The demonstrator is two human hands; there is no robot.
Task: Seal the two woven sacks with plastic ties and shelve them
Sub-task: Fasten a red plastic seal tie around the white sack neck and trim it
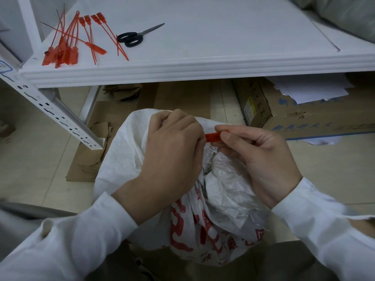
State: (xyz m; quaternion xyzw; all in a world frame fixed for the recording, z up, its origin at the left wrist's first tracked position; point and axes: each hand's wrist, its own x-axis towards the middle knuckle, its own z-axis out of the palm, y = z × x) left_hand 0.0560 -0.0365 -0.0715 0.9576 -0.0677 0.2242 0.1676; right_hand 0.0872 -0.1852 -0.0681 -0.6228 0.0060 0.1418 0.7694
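White sleeves (71,240) lead to the left hand (172,147), curled round the gathered neck of the woven sack (119,155) on the floor before the shelf (182,69), & right hand (257,157) pinching the red tie (212,137) (tail hidden): best, I think, to keep neck bunched & pull snug.

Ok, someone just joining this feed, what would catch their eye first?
The two hands at centre: the left hand grips the gathered mouth of the white woven sack, while the right hand pinches a red plastic tie beside it. Next, the heap of spare red ties and the black scissors on the white shelf, upper left.
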